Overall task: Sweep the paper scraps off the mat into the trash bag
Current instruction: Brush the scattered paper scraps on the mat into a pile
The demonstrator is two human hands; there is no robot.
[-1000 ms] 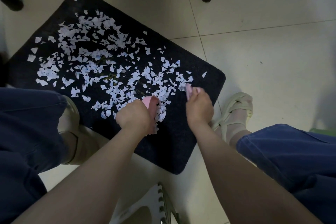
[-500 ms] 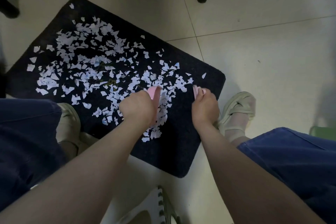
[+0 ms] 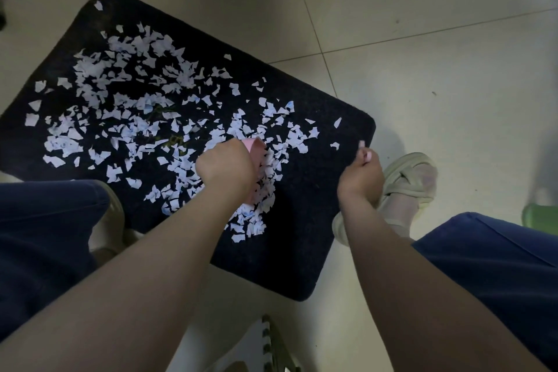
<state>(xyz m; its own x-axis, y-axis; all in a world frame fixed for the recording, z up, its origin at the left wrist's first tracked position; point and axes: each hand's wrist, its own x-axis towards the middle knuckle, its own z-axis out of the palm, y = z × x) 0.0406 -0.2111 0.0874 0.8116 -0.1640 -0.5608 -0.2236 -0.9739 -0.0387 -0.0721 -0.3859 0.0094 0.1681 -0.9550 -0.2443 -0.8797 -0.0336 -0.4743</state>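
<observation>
Right hand [image 3: 360,178] slid to mat [image 3: 302,251] edge; left hand [image 3: 225,166], too, grips one pink tool [image 3: 258,154].

No readable text anywhere; the paper scraps [image 3: 147,106] carry faint blue marks (too small to read).

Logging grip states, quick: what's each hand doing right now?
Left hand: gripping a pink brush.
Right hand: gripping a small pink object, mostly hidden.
</observation>
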